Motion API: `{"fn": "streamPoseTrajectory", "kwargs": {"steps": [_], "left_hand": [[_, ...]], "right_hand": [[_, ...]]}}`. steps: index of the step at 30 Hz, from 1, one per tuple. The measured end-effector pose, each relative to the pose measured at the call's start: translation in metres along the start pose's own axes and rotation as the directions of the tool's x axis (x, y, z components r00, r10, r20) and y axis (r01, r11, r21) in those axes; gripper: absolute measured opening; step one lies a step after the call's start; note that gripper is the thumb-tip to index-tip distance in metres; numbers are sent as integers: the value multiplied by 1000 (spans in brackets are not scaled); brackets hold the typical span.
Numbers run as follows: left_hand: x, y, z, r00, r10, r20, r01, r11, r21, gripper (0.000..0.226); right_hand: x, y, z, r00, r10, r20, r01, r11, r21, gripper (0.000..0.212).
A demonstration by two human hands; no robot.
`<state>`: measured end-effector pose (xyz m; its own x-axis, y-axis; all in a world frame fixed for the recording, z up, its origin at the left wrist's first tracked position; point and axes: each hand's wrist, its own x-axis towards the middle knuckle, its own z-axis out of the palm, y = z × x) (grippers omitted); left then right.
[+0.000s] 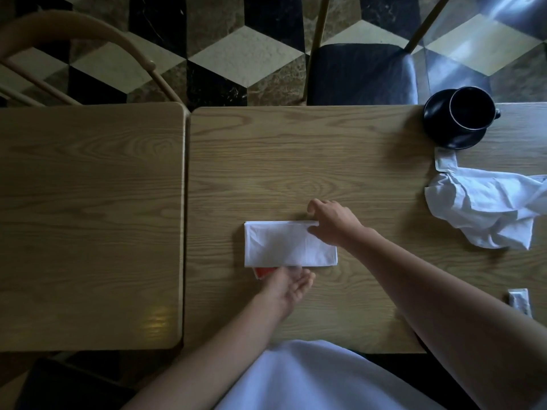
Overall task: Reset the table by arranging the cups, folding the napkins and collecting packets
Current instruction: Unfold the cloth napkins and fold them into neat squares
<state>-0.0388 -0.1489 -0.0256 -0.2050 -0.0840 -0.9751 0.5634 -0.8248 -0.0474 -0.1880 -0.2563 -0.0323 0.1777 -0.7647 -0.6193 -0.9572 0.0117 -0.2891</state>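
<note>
A white napkin, folded into a flat rectangle, lies in the middle of the wooden table. My right hand pinches the napkin's far right corner. My left hand is blurred at the napkin's near edge, fingers loosely extended, touching a red packet that pokes out from under the napkin. A crumpled white napkin lies at the right. A black cup stands on a black saucer at the far right corner. A pale packet lies near the right edge.
A second wooden table adjoins on the left with a narrow gap between. A dark-cushioned chair stands behind the table, and a curved wooden chair back is at the far left. The floor is patterned tile.
</note>
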Motion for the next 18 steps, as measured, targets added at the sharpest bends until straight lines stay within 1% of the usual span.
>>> {"fn": "streamPoseTrajectory", "kwargs": {"steps": [3,6,9,12,14,15,17,18], "left_hand": [[6,-9,0,998,20,-53,-24,997,-68,7],[10,-16,-1,996,67,-52,-70,997,-45,17],[13,-18,-1,997,64,-42,-67,995,-77,19],[12,-10,1,998,53,-35,-59,981,-182,24],[10,-2,7,993,116,-36,-122,957,-264,24],[9,3,9,983,181,-35,-183,940,-287,24],[4,20,13,934,357,-1,-345,901,-264,28],[0,30,15,895,444,54,-419,874,-246,33]], "right_hand": [[7,-8,-5,999,14,42,-10,996,-92,33],[11,-15,-8,990,10,142,14,985,-173,33],[11,-22,-13,964,23,264,27,983,-184,39],[8,-32,-26,938,-30,346,79,988,-129,35],[4,-36,-37,943,-93,318,105,994,-20,26],[1,-38,-43,954,-122,274,115,992,42,22],[-7,-39,-54,976,-157,150,136,980,143,16],[-11,-40,-58,984,-160,83,141,971,195,16]]}}
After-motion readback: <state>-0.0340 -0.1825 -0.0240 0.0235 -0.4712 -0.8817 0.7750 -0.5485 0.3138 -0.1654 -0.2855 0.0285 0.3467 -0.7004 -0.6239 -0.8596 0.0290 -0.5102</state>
